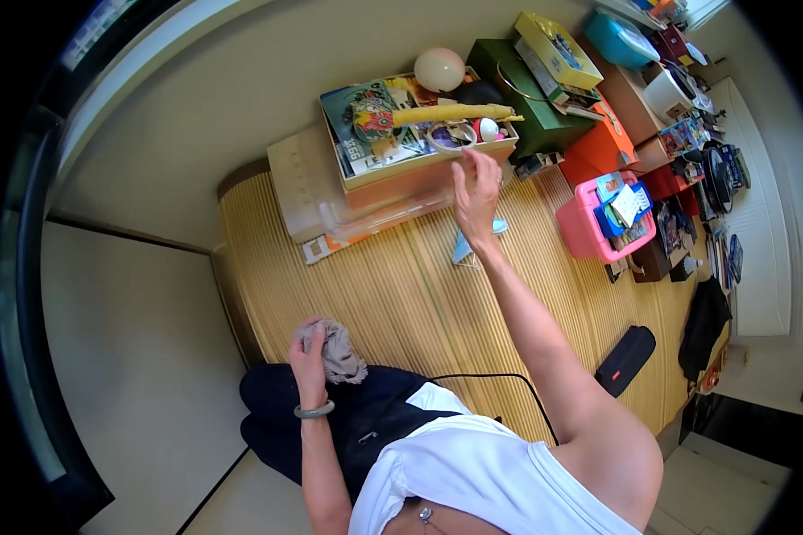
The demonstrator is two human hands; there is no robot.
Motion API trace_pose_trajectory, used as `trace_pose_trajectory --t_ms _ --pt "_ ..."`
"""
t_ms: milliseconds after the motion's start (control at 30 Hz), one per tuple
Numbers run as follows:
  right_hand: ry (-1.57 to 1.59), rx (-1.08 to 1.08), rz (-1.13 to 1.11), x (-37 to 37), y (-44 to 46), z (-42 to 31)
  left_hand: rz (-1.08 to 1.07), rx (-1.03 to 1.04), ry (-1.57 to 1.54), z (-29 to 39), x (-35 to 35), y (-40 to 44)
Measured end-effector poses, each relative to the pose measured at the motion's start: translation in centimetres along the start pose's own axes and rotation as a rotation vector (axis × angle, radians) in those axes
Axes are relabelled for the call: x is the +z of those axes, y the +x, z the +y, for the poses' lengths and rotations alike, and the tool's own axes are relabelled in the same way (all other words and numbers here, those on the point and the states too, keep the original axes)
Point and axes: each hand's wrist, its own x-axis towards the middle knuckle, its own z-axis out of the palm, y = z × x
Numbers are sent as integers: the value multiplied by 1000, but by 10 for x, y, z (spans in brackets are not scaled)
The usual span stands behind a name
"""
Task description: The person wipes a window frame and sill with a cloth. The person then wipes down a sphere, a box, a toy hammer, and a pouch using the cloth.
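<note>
My left hand [309, 364], with a bangle at its wrist, is closed on a crumpled grey-brown cloth [340, 353] above my dark-clad lap. Stretched forward, my right hand [478, 194] has its fingers apart and holds nothing I can see. Its fingertips are at the near edge of an open box [393, 172], close to a whitish ring [452, 136]; whether they touch it I cannot tell. Across the box lies a long yellow stick-like thing [446, 113] with a colourful end. Magazines [366, 147], a pale ball [439, 69] and a red-and-white ball [485, 130] are in or on the box.
The box rests on a clear plastic container [308, 183] by the wall. A blue-and-white item [478, 239] lies on the mat [375, 303] below my right hand. Rightward are a green box [531, 116], a pink bin [580, 218] and a black case [625, 360]. A black cord [500, 375] crosses near my body.
</note>
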Motion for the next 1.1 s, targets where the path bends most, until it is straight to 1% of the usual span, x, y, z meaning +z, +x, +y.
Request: trace_pose_trajectory --t_ms 33,100,133,200,233,300,333,400,467,533,600,633,667,733,767,800,833,867,933,967,1000,1067,1100 --pt "6 -6 1 8 15 -6 4 6 -4 0 0 1" --pt "-159 -164 20 24 45 -16 -13 -8 -50 1 -1 0" --pt "-164 -231 -39 35 59 -14 -10 -3 -53 2 0 0" --pt "-455 -405 -86 56 77 -6 3 -11 -50 6 1 -2" --pt "-453 -410 -81 62 85 -1 3 -4 -54 9 2 -3" --pt "-514 -499 -321 67 99 -3 6 -21 -59 13 2 -5" --pt "-468 -589 -262 65 102 -3 16 -13 -64 13 0 -6" --pt "-419 -686 -142 53 106 -21 8 6 -55 14 -3 -4" --pt "-375 -697 -40 26 103 -56 26 22 -88 19 -5 -4" --pt "-218 -688 6 -1 98 -89 12 28 -72 18 -9 -3" --pt "246 -399 -174 -16 70 -118 25 61 -65 28 -5 -7" --pt "500 -117 -301 -23 53 -137 24 90 -51 34 -1 -9" --pt "685 157 -463 -25 36 -145 37 91 -53 41 2 -11" --pt "980 525 -700 -25 6 -159 -2 318 -138 58 11 -20" --pt "1003 576 -755 -24 -10 -168 -2 459 -55 73 17 -29" --pt "1025 628 -813 -23 -23 -177 -11 515 -6 86 21 -40" --pt "1049 740 -932 -21 -35 -176 -24 591 51 88 24 -48" --pt "1055 741 -954 -17 -49 -182 -40 664 110 90 27 -55" --pt "1111 1027 -856 -6 -79 -199 -78 934 381 101 38 -64" --pt "1185 1127 -852 3 -96 -196 -151 895 469 98 43 -64" --pt "1183 1126 -860 -1 -107 -206 -144 893 468 90 45 -61" --pt "1134 862 -849 -11 -123 -221 -13 849 427 77 48 -52" --pt "1169 887 -878 -8 -125 -220 9 859 456 75 47 -53"
